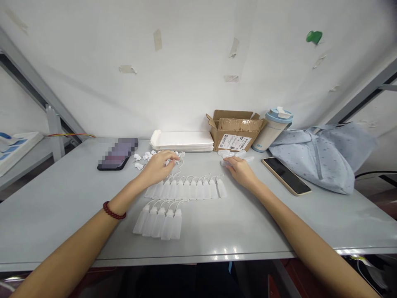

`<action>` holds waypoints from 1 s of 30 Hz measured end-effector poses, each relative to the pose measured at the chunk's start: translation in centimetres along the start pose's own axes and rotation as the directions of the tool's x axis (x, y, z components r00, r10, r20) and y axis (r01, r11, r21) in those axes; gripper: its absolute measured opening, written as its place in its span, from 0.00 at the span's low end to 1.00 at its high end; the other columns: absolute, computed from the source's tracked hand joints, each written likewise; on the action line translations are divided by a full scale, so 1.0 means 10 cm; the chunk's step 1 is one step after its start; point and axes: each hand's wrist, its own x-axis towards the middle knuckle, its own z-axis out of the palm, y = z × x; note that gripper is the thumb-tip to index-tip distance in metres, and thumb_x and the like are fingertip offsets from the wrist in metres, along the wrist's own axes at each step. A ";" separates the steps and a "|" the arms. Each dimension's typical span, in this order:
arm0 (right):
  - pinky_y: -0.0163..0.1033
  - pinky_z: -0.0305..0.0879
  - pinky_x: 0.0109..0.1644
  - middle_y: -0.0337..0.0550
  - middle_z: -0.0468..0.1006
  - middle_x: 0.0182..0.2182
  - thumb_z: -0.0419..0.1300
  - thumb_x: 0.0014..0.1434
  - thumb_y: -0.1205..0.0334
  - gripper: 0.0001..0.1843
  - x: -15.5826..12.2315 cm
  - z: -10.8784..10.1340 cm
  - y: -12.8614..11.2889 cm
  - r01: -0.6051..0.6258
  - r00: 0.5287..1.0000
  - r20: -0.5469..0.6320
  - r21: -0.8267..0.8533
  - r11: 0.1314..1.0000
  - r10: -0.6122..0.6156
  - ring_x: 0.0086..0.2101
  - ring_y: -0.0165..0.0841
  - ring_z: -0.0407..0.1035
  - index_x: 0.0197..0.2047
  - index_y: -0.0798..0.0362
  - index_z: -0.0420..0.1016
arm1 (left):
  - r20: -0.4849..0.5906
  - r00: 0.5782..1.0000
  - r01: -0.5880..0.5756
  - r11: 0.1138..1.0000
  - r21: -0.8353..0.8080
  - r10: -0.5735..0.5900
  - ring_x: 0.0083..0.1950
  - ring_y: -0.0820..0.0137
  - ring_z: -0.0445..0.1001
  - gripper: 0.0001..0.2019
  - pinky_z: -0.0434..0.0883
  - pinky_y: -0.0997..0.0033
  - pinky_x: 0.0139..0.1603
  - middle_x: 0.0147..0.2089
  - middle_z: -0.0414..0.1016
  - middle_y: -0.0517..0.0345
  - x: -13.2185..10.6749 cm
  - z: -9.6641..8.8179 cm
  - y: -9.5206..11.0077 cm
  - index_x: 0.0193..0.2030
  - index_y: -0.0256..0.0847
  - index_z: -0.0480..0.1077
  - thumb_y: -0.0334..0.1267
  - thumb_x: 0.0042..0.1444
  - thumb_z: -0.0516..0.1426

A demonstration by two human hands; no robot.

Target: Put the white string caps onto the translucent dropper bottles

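Note:
My left hand [158,167] hovers at the pile of small white caps [145,155], thumb and index finger apart, with nothing visible gripped. Its fingertips are beside a cap with a thin looped cord [182,158]; part of the pile is hidden behind the hand. My right hand [240,170] has its fingers closed on a small translucent plastic bottle [223,163], among several loose ones [240,153]. Between my forearms lies a row of capped bottles [186,190] with white corded tops. A shorter row of capped bottles [159,222] lies nearer the table's front edge.
A stack of white envelopes [182,140] and an open cardboard box [237,136] stand against the wall. Right of them are a tumbler [272,130], a phone [287,176] and a pale blue cloth bag [316,157]. Another phone [118,155] lies at the left.

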 end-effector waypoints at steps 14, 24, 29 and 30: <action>0.49 0.65 0.47 0.53 0.78 0.42 0.52 0.61 0.68 0.14 0.03 -0.04 -0.06 0.084 0.970 -0.233 0.040 0.996 -0.073 0.44 0.45 0.67 0.49 0.55 0.72 | 0.198 0.887 0.417 0.538 -0.733 -0.417 0.36 0.67 0.76 0.06 0.72 0.66 0.44 0.38 0.78 0.50 0.04 -0.10 0.13 0.34 0.33 0.76 0.29 0.49 0.59; 0.51 0.66 0.43 0.51 0.77 0.40 0.53 0.61 0.67 0.13 0.00 -0.07 -0.18 0.190 0.914 -0.383 0.105 0.976 -0.137 0.41 0.45 0.68 0.48 0.53 0.71 | 0.400 0.803 0.420 -0.057 -0.906 -0.442 0.34 0.74 0.75 0.11 0.75 0.82 0.34 0.34 0.77 0.45 0.11 -0.14 0.08 0.32 0.26 0.76 0.19 0.55 0.52; 0.51 0.66 0.43 0.50 0.78 0.39 0.54 0.60 0.66 0.13 -0.01 -0.12 -0.23 0.184 0.892 -0.439 0.133 0.974 -0.108 0.39 0.44 0.67 0.48 0.52 0.70 | 0.399 0.798 0.446 -0.002 -0.895 -0.453 0.33 0.74 0.74 0.08 0.75 0.80 0.34 0.34 0.76 0.47 0.09 -0.13 0.11 0.33 0.26 0.76 0.20 0.55 0.54; 0.50 0.67 0.43 0.49 0.78 0.39 0.54 0.60 0.66 0.13 -0.02 -0.14 -0.26 0.168 0.893 -0.443 0.159 0.973 -0.082 0.39 0.43 0.67 0.49 0.52 0.70 | 0.388 0.810 0.441 0.021 -0.897 -0.440 0.32 0.74 0.74 0.07 0.74 0.79 0.33 0.34 0.76 0.48 0.08 -0.12 0.11 0.33 0.26 0.76 0.21 0.54 0.55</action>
